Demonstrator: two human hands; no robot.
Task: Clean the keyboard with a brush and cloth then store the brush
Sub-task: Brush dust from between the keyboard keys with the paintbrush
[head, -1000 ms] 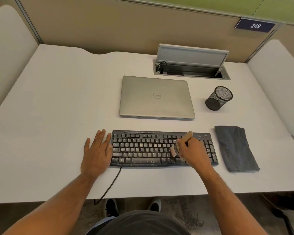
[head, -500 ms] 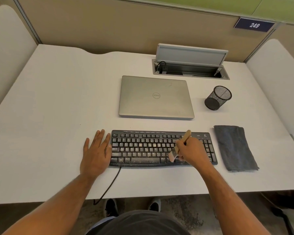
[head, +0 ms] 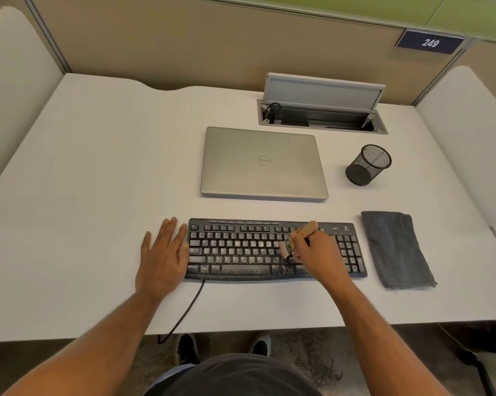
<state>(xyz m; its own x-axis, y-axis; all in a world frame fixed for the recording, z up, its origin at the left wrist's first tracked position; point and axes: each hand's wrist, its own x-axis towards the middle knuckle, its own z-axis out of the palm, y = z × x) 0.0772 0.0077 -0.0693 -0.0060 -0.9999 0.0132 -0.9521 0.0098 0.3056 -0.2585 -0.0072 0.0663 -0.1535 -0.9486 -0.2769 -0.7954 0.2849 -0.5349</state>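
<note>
A black keyboard (head: 241,250), dusty along its bottom rows, lies near the desk's front edge. My right hand (head: 318,257) grips a small wooden-handled brush (head: 305,230) over the keyboard's right-middle keys, bristles down on the keys. My left hand (head: 162,258) rests flat on the desk, its fingers against the keyboard's left end. A folded grey cloth (head: 395,250) lies on the desk just right of the keyboard. A black mesh pen cup (head: 368,164) stands behind the cloth.
A closed silver laptop (head: 262,164) sits behind the keyboard. An open cable tray (head: 322,117) with its lid raised is set into the white desk (head: 83,181) at the back. The keyboard's black cable (head: 183,312) runs off the front edge.
The brush has swept down the keys toward me and then back up toward the middle rows. My left hand has stayed in place.
</note>
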